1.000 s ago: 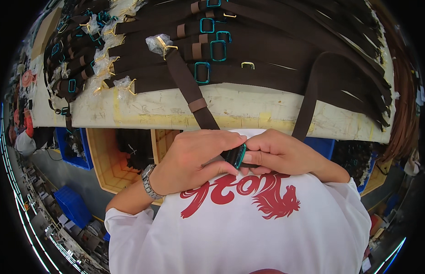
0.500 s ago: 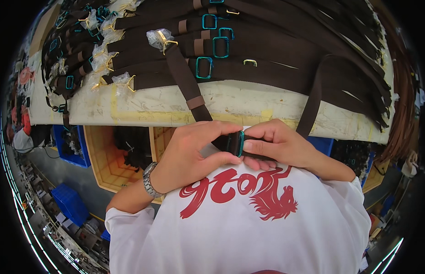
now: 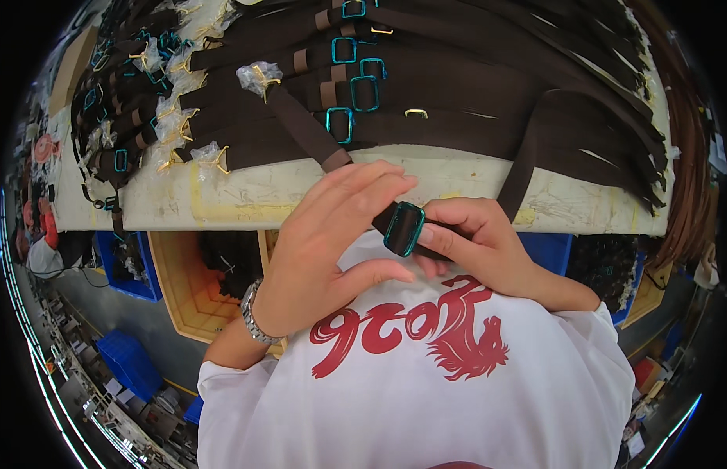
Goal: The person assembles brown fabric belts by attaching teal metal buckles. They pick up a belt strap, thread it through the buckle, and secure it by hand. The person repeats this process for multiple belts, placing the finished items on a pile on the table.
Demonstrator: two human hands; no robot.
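A dark brown webbing strap [image 3: 307, 123] runs from the table down to my hands and loops back up on the right. Threaded on it is a rectangular buckle [image 3: 404, 229] with a shiny blue-green frame, now facing up. My right hand [image 3: 477, 242] pinches the strap just right of the buckle, thumb on top. My left hand [image 3: 332, 242] is open beside the buckle, thumb and fingers apart, holding nothing. At the strap's far end is a gold-coloured hook [image 3: 262, 80] partly wrapped in clear plastic. A brown keeper band [image 3: 335, 160] sits on the strap above my left fingers.
Many similar straps [image 3: 473, 94] with blue-green buckles lie across the pale worktable [image 3: 246, 195]. Plastic-wrapped gold hooks [image 3: 211, 155] line their left ends. Beneath the table edge stand a yellow crate [image 3: 180, 281] and blue bins [image 3: 133, 273]. Brown strips [image 3: 692, 180] hang at the far right.
My left hand has let go of the buckle and opened, moving slightly away to the left. The buckle has tilted to show its face. My right hand keeps its pinch on the strap.
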